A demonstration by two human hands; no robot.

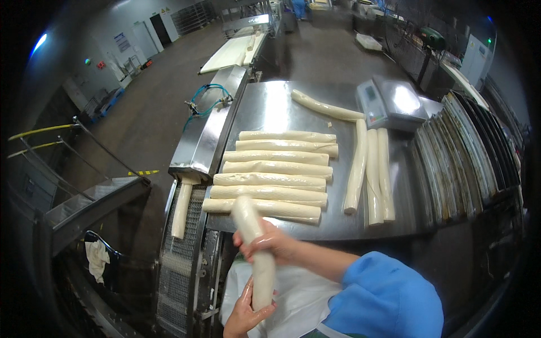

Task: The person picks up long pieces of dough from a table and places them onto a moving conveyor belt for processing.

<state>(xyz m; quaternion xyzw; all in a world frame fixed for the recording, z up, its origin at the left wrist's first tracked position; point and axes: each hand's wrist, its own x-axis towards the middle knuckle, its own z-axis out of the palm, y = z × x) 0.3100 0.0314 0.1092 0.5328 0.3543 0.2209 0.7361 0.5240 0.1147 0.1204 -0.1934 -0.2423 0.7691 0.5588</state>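
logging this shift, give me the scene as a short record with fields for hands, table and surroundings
left hand: grips the near end of a dough log
right hand: wraps the same log at its middle
table: steel, seven logs in a stacked row, three more logs lying crosswise at right
scale: far right corner of table
conveyor: left, carrying one log
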